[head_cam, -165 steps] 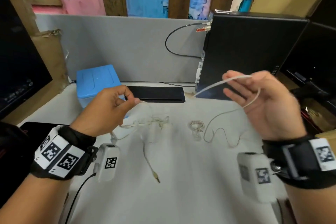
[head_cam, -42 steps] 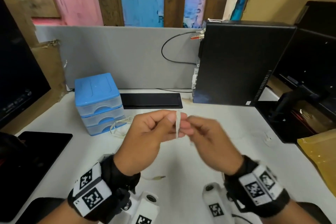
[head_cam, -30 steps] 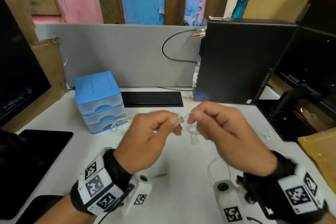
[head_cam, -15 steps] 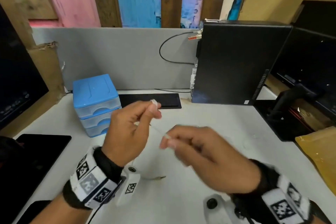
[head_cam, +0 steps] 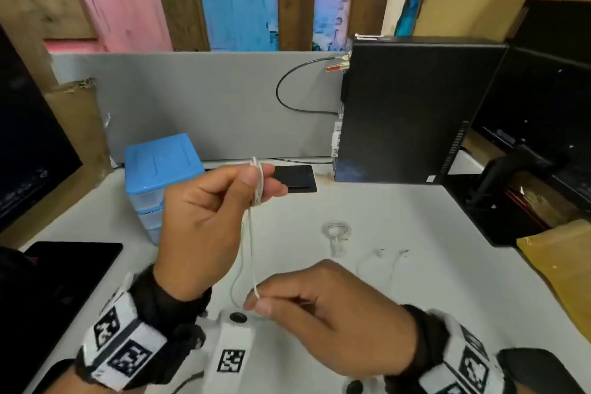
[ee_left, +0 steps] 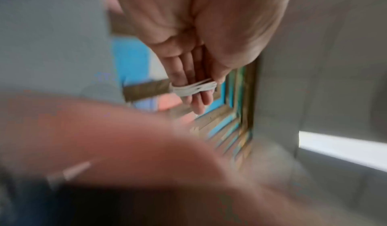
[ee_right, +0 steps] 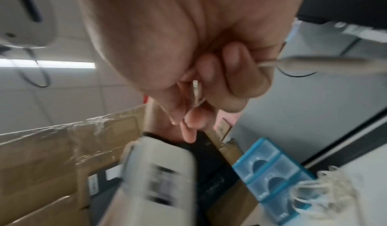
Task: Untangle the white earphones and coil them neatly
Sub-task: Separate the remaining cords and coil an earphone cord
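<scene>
My left hand [head_cam: 204, 211] is up above the white desk [head_cam: 383, 211], two fingers [ee_left: 188, 73] held out straight with the white earphone cable [head_cam: 252, 253] wrapped round them in several turns, and my thumb presses the turns against them. In the left wrist view the wraps sit as one band across the fingers; I cannot count them exactly through the blur. From that band one strand drops straight down to my right hand [head_cam: 323, 310], which hangs lower and nearer to me, thumb and forefinger pinching the cable. A slack loop hangs beside the taut strand, between my two hands.

On the desk to the right lies a second, small coiled cable [head_cam: 335, 230], and just beyond it two earbuds [head_cam: 380, 252] with thin leads, apart from each other. One blue drawer box [head_cam: 160, 166] stands to the left, with three clear drawers in the right wrist view. One black computer tower [head_cam: 412, 112] stands at the back right, and one dark tablet [head_cam: 64, 269] lies at my left.
</scene>
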